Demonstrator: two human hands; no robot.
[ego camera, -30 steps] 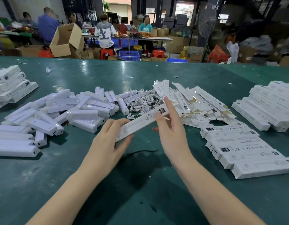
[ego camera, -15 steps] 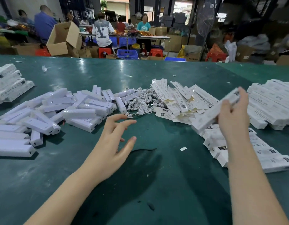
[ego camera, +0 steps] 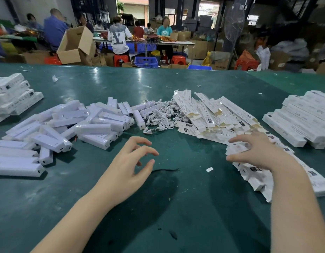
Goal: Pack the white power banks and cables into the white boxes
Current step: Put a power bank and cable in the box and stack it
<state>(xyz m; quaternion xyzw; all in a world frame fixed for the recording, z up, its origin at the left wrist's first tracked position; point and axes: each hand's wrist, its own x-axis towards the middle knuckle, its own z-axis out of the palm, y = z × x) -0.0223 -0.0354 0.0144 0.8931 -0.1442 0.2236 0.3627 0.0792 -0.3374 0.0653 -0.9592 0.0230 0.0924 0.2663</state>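
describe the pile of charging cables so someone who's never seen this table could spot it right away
On the green table, look along the middle row of white goods. The cable pile lies between the heap of power banks to its left and the flat boxes to its right. It alone is a tangle of thin, looped white cords, not straight bars.

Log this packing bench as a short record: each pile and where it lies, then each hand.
surface: green table
power banks: loose heap, left of centre
cables: white tangle, centre, far from the hands
flat boxes: fanned pile, right of the cables
filled boxes: row under the right hand; stacks far right and far left
left hand: above bare table, fingers loosely curled, holding nothing
right hand: fingers spread over the row's near end; grip unclear, blurred
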